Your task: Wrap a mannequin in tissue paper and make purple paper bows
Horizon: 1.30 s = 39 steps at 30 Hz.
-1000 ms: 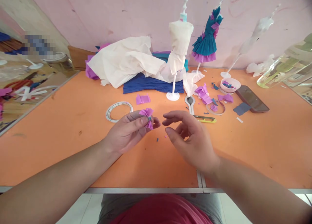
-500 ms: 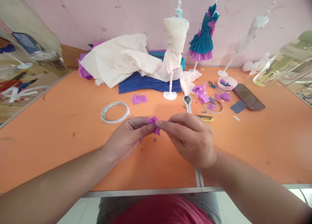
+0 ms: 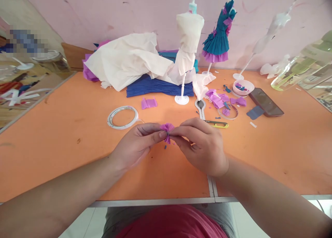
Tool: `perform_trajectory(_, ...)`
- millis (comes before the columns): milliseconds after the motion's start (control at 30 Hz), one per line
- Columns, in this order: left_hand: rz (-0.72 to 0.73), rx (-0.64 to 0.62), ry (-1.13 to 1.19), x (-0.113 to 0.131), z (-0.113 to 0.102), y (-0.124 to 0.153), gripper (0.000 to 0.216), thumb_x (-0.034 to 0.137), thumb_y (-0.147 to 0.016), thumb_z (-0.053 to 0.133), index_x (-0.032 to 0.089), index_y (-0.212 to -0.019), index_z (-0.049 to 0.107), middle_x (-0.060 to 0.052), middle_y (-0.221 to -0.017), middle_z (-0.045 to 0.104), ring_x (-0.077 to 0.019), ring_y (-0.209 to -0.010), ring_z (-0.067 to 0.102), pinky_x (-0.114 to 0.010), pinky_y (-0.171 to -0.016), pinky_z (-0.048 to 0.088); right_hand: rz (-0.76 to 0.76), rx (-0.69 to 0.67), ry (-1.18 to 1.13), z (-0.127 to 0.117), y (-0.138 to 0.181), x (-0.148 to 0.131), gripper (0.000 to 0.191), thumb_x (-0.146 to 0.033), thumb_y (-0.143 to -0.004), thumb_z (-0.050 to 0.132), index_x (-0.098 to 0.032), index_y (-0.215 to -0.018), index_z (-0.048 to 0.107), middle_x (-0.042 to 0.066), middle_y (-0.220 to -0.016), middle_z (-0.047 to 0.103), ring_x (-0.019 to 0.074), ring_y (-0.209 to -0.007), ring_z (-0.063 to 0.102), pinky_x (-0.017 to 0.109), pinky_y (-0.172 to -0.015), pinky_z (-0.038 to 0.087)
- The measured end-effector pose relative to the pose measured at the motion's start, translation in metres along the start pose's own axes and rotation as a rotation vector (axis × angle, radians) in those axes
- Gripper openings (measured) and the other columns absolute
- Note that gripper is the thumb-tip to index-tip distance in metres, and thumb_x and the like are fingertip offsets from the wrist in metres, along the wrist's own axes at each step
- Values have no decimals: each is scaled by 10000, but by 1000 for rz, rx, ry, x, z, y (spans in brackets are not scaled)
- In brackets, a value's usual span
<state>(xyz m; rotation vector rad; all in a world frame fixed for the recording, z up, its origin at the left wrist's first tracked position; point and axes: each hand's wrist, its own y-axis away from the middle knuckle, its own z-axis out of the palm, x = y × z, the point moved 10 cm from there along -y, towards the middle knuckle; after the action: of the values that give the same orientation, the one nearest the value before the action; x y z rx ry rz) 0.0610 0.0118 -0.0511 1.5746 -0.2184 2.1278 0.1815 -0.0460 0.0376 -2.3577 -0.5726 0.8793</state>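
Note:
A small purple crepe-paper bow (image 3: 168,127), gathered at a dark middle, is held above the orange table (image 3: 124,186). My left hand (image 3: 138,143) pinches its left side between thumb and fingers. From the right, the thumb and forefinger of my right hand (image 3: 203,144) close on its middle. Tiny blue and purple scraps lie beneath it. Left of the hands rests a roll of double-sided tape (image 3: 110,119). A flat purple paper piece (image 3: 149,103) lies behind them, and yellow-handled thread snips (image 3: 219,124) are beyond my right hand.
Behind stand a white-wrapped mannequin (image 3: 190,30), one in a teal-and-purple dress (image 3: 219,37) and a bare one (image 3: 269,34). White paper (image 3: 129,58) and blue paper (image 3: 155,87) lie along the wall. At right are a scrap bowl (image 3: 243,87), a phone (image 3: 267,101) and a bottle (image 3: 298,70).
My right thumb and forefinger have come together at the bow's middle, where the forefinger reached before. The bow has turned slightly and spread at its top. The view has shifted a little.

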Motion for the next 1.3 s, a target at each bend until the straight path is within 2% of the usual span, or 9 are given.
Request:
perform_trajectory(133, -6, -12, 5, -2, 3, 0, 86, 258, -761, 742, 251, -844, 760, 4, -849, 721, -128, -839, 624, -240, -782, 498, 18, -3, -49, 1, 0, -1, 159, -244, -902, 555, -267, -992, 684, 7, -921, 674, 105, -761, 621, 228, -634, 479)
perform_trajectory(300, -69, -75, 9, -3, 6, 1, 114, 287, -772, 731, 227, -865, 758, -17, -818, 713, -152, -821, 644, -276, -771, 517, 45, 93, -112, -21, -6, 2, 206, -161, -856, 557, -231, -1035, 630, 25, -959, 649, 114, -733, 595, 249, -622, 491)
perform_trajectory(433, -123, -70, -17, -5, 0, -1, 125, 286, -766, 734, 208, -861, 756, -33, -789, 709, -171, -797, 660, -323, -795, 533, 89, -89, -189, -7, -11, 10, 341, -91, -829, 483, -227, -1116, 605, 36, -1064, 640, 130, -812, 592, 256, -641, 505)
perform_trajectory(567, -158, -40, -75, -11, -7, -5, 155, 297, -753, 741, 196, -870, 754, -59, -829, 725, -185, -800, 671, -336, -795, 540, 160, -190, -202, 11, -9, 19, 309, -162, -826, 542, -231, -1113, 635, 26, -990, 677, 128, -774, 584, 250, -628, 505)
perform_trajectory(733, -120, 21, -119, -12, -14, -8, 222, 346, -732, 750, 184, -884, 750, -84, -883, 734, -215, -855, 675, -364, -824, 539, 558, -302, -448, 37, 6, 47, 329, -251, -842, 552, -232, -1165, 608, 53, -1050, 679, 132, -779, 626, 215, -529, 514)
perform_trajectory(867, -54, 30, -273, -6, -16, -10, 267, 379, -733, 740, 194, -926, 749, -78, -923, 733, -224, -910, 657, -355, -833, 527, 800, -485, -658, 63, 24, 57, 280, -381, -813, 620, -188, -1010, 669, 65, -888, 701, 145, -735, 643, 196, -474, 514)
perform_trajectory(1000, -70, -12, -319, -5, -11, -8, 321, 387, -758, 710, 211, -1026, 731, -85, -1011, 722, -247, -956, 652, -352, -797, 536, 836, -481, -671, 66, 26, 66, 218, -355, -790, 645, -177, -909, 680, 41, -795, 688, 108, -645, 606, 179, -473, 507)
perform_trajectory(1167, -132, -121, -155, -4, -1, -4, 471, 234, -742, 712, 234, -1205, 633, -92, -1050, 701, -240, -957, 662, -364, -826, 529, 802, -482, -631, 64, 24, 67, 195, -348, -785, 635, -180, -870, 687, 22, -752, 668, 89, -569, 572, 182, -454, 496)
perform_trajectory(1300, -125, -55, -164, -4, -9, -8, 368, 225, -728, 719, 191, -1088, 655, -78, -961, 676, -220, -859, 669, -362, -753, 551, 756, -476, -543, 62, 20, 62, 165, -318, -785, 623, -178, -846, 685, 22, -795, 676, 82, -575, 578, 169, -454, 471)
